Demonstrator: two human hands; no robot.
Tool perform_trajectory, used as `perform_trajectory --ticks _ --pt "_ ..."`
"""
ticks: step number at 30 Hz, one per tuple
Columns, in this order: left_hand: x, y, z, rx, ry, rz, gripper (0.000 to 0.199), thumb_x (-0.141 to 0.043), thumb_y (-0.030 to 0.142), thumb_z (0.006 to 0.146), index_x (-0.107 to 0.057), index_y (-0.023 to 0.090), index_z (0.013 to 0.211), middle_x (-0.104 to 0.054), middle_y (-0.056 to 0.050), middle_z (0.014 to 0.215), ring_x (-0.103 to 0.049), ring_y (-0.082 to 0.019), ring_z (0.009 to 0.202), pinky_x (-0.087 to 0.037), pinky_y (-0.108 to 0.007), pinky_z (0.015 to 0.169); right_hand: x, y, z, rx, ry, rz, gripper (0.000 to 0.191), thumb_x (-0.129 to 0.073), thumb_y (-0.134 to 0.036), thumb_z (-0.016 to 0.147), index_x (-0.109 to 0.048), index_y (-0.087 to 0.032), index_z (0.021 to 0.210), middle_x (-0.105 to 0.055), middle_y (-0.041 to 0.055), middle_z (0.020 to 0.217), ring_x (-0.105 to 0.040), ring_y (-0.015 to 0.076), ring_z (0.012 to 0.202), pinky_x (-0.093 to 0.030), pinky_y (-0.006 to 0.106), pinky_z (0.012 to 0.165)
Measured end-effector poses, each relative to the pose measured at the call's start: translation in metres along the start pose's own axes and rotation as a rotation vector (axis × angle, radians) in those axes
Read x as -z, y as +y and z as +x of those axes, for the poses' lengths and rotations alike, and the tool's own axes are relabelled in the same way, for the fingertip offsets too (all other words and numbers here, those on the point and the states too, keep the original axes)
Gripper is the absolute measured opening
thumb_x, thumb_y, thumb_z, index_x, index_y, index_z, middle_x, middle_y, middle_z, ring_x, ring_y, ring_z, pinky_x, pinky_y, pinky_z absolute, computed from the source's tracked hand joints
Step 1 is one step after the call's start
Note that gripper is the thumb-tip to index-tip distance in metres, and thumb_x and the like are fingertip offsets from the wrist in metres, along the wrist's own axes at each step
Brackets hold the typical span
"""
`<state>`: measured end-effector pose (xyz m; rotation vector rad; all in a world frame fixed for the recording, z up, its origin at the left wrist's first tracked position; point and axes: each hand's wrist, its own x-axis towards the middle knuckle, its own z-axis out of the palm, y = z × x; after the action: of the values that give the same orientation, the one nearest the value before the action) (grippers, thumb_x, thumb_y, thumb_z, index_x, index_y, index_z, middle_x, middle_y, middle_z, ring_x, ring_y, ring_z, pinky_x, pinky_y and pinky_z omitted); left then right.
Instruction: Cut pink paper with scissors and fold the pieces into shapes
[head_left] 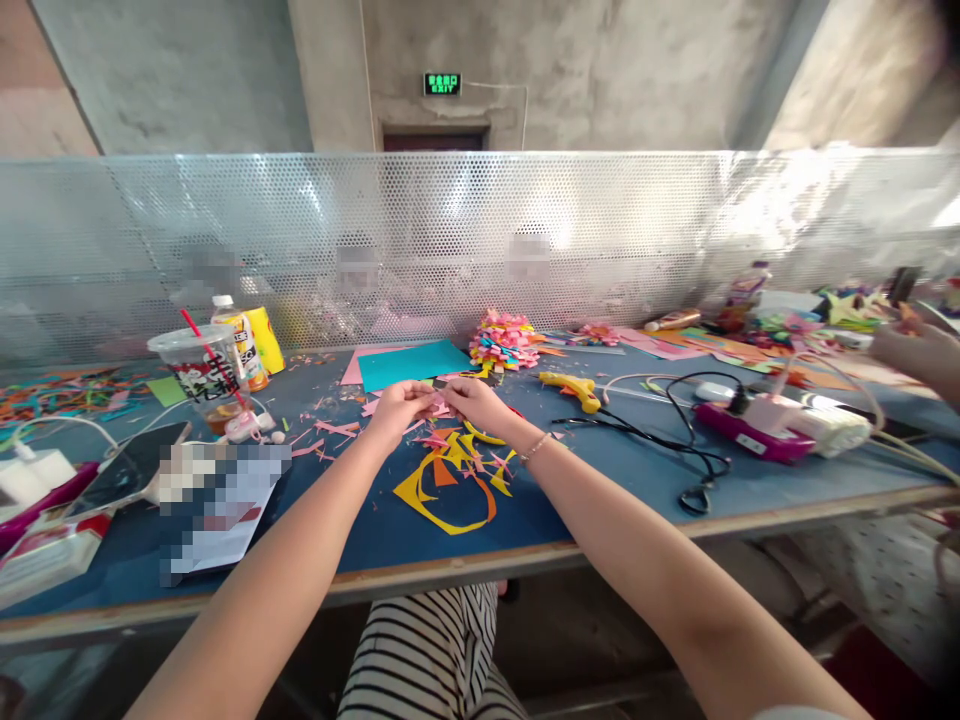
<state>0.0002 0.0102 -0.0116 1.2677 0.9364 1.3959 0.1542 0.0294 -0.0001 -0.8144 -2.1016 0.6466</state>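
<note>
My left hand and my right hand meet above the middle of the table, fingertips almost touching. Both are closed in a pinch on a small piece of pink paper, mostly hidden by the fingers. Under and in front of them lie yellow paper scraps and orange scraps, some cut into curved rings, with thin pink strips around. Just beyond the hands rest a teal paper sheet and a ball of layered pink, yellow and blue paper.
A yellow hot glue gun with a black cord lies to the right, near a purple power strip. At left stand a plastic cup with a red straw, a bottle and a tablet-like device. Another person's hand shows far right.
</note>
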Motion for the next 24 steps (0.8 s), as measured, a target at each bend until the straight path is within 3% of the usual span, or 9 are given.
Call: perform_trajectory --ticks 4,11,18,24 --pt "-0.0018 0.0016 -0.0027 0.023 -0.021 -0.01 0.027 -0.069 0.031 0.057 -0.059 0.013 0.075 -0.061 -0.003 0.065 -0.058 -0.011 0.056 -0.048 -0.027 0.061 0.003 -0.0012 0.0001 0.042 -0.008 -0.022 0.029 -0.039 -0.032 0.079 -0.042 -0.016 0.055 -0.044 -0.004 0.048 -0.039 0.006 0.046 -0.028 0.019 0.046" --pt "0.0002 -0.0007 -0.0013 0.001 -0.127 0.145 0.032 -0.07 0.037 0.054 -0.059 0.012 0.071 -0.061 -0.003 0.062 -0.056 -0.011 0.056 -0.046 -0.025 0.06 0.0004 -0.0014 -0.0005 -0.019 -0.021 0.02 0.029 -0.039 -0.034 0.079 -0.047 -0.015 0.057 -0.044 -0.0037 0.047 -0.039 0.0065 0.044 -0.029 0.019 0.046" --pt "0.0029 0.0004 -0.0008 -0.014 -0.148 0.11 0.028 -0.07 0.033 0.055 -0.056 0.013 0.069 -0.061 -0.002 0.063 -0.057 -0.01 0.056 -0.046 -0.025 0.061 -0.0006 -0.0028 -0.0031 0.016 -0.088 0.125 0.032 -0.041 -0.042 0.078 -0.046 -0.016 0.06 -0.047 -0.0031 0.051 -0.042 0.0067 0.046 -0.032 0.019 0.045" --pt "0.0061 0.0027 0.002 0.025 -0.067 0.018 0.023 -0.057 0.036 0.069 -0.058 0.015 0.08 -0.06 -0.004 0.067 -0.059 -0.014 0.063 -0.048 -0.029 0.065 0.0006 0.0019 0.0008 -0.029 -0.088 0.257 0.026 -0.042 -0.035 0.076 -0.045 -0.016 0.059 -0.044 -0.0041 0.05 -0.042 0.0063 0.045 -0.034 0.019 0.045"
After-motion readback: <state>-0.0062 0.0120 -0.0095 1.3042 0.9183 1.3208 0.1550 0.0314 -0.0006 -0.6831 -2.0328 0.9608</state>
